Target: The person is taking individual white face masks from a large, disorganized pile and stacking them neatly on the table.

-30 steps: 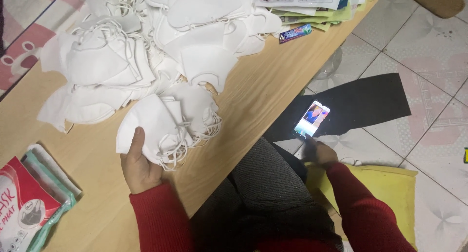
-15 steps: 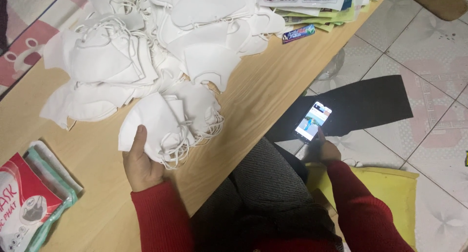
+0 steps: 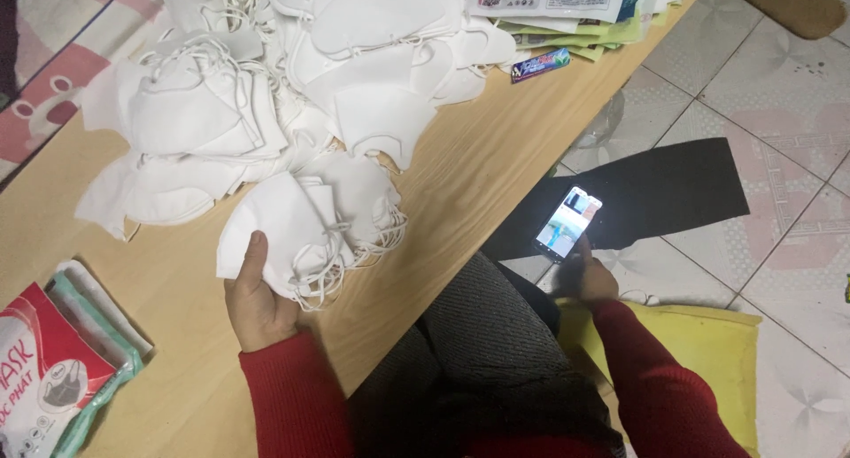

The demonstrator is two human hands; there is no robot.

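The left hand (image 3: 257,303) rests on the wooden counter (image 3: 460,183) and grips a small stack of white masks (image 3: 301,228). Its thumb lies on top of the nearest mask and the other fingers are tucked under the stack, so the hand is pinching the masks. The thin ear loops hang out at the side of the stack, near the counter's edge. Just behind this stack lies a big pile of white masks (image 3: 292,77), spread over the middle of the counter and touching the small stack. The right hand (image 3: 589,276) is down beside the person's lap, off the counter, and it is closed around a phone (image 3: 567,222) with a lit screen. The thumb reaches up to the bottom of the phone. Both arms wear red sleeves. At the near left corner of the counter lie some flat mask packets (image 3: 53,369), red and green, well apart from the left hand. At the far end of the counter sits a heap of packets (image 3: 567,6). Under the phone, on the tiled floor, is a black mat (image 3: 655,192). A yellow cushion (image 3: 708,352) lies under the right arm.
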